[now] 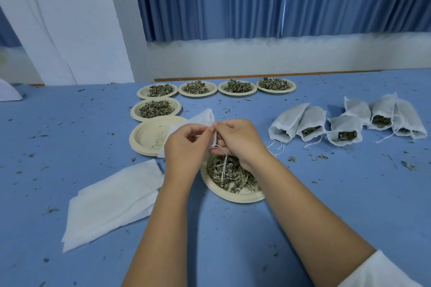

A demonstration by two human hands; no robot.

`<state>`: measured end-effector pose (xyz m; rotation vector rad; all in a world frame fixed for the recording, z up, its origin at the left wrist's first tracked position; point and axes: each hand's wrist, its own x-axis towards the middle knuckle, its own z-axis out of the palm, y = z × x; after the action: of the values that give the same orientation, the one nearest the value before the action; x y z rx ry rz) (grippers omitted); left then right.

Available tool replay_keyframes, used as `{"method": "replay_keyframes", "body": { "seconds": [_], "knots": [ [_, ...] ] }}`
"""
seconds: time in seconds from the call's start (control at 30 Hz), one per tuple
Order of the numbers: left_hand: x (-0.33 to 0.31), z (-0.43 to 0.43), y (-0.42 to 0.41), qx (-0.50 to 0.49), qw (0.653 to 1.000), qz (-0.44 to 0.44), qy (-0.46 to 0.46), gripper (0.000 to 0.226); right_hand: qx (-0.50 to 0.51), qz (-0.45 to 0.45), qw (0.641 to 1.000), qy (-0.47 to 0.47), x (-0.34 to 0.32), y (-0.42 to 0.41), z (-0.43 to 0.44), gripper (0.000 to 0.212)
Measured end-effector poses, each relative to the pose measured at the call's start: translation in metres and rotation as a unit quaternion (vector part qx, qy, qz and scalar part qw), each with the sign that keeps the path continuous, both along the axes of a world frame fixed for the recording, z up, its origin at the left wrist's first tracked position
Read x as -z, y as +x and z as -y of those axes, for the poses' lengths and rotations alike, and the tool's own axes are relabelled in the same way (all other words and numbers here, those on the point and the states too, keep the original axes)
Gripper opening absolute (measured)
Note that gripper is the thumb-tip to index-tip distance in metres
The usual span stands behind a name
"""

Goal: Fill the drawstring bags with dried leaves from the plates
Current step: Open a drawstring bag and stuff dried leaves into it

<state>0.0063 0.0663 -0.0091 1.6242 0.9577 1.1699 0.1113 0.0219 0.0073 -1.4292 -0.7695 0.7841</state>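
An empty white drawstring bag (201, 117) is held up over the table between both hands. My left hand (185, 147) and my right hand (238, 140) pinch its mouth edge from either side. Its white string (224, 166) hangs down over a pale paper plate (235, 197) heaped with dried green leaves (229, 175). That plate sits right under my hands. The far end of the bag points away from me, over a stack of empty plates (149, 137).
Several leaf-filled plates (156, 109) line the far side of the blue table. Several filled white bags (342, 131) lie at the right. A pile of flat empty bags (112, 202) lies at the near left. Leaf crumbs are scattered everywhere.
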Motion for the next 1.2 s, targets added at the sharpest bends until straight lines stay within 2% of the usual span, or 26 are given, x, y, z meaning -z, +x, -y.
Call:
{"method": "replay_keyframes", "body": {
  "seconds": [0.1, 0.3, 0.37, 0.53, 0.67, 0.77, 0.87, 1.0, 1.1, 1.2],
  "knots": [
    [0.0, -0.001, 0.0, -0.002, 1.0, -0.001, -0.008, 0.011, 0.002, 0.023, 1.0, -0.004, 0.002, 0.001, -0.002, 0.025],
    [-0.002, -0.001, -0.001, 0.042, 0.999, 0.011, -0.025, 0.016, -0.039, -0.044, 0.998, -0.016, -0.001, 0.006, 0.002, 0.008],
    [-0.004, 0.001, -0.001, 0.044, 0.998, 0.023, -0.029, 0.01, -0.044, -0.041, 0.998, -0.017, 0.0, 0.009, 0.003, 0.011],
    [-0.003, 0.003, -0.001, 0.004, 1.0, 0.017, -0.015, 0.013, -0.025, 0.06, 0.998, -0.009, 0.003, 0.007, 0.001, 0.013],
    [0.001, 0.002, -0.002, -0.07, 0.996, -0.026, 0.044, 0.011, 0.025, 0.114, 0.992, -0.041, 0.006, 0.005, -0.002, 0.014],
    [0.001, 0.002, -0.003, -0.123, 0.99, -0.027, 0.063, 0.012, 0.092, 0.243, 0.964, -0.049, 0.009, 0.01, -0.003, 0.005],
    [0.0, 0.003, -0.002, -0.156, 0.983, -0.035, 0.086, 0.013, 0.123, 0.345, 0.93, -0.019, 0.012, 0.01, -0.001, 0.021],
    [-0.003, 0.005, -0.004, -0.2, 0.972, -0.004, 0.122, 0.018, 0.059, 0.39, 0.918, 0.046, 0.017, 0.001, -0.003, 0.019],
    [-0.006, 0.01, -0.007, -0.229, 0.955, 0.019, 0.188, 0.016, -0.018, 0.399, 0.914, 0.064, 0.019, -0.009, -0.002, 0.009],
    [-0.004, 0.006, -0.009, -0.222, 0.952, -0.048, 0.204, 0.018, -0.051, 0.433, 0.899, 0.044, 0.016, -0.012, -0.001, 0.007]
  ]
}}
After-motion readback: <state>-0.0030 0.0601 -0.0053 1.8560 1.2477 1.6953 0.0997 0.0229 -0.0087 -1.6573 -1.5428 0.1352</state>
